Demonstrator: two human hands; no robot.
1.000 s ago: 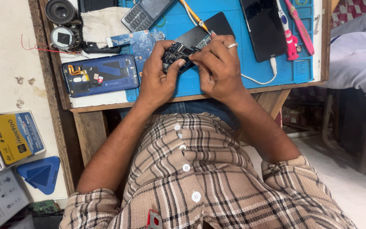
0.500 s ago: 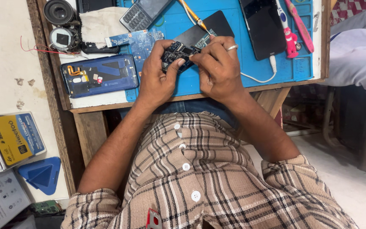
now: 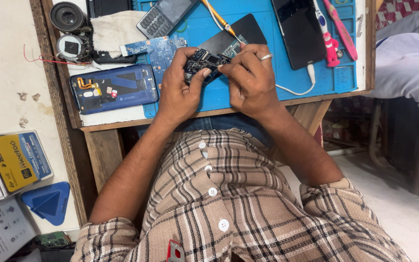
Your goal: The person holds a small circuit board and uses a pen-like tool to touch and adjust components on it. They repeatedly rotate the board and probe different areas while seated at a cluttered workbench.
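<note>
Dark circuit board pinched between left hand and right hand.

head view, steeply downward, near workbench

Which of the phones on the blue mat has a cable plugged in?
The black smartphone lying right of the hands; a white cable enters its near end. The grey keypad phone has none.
</note>
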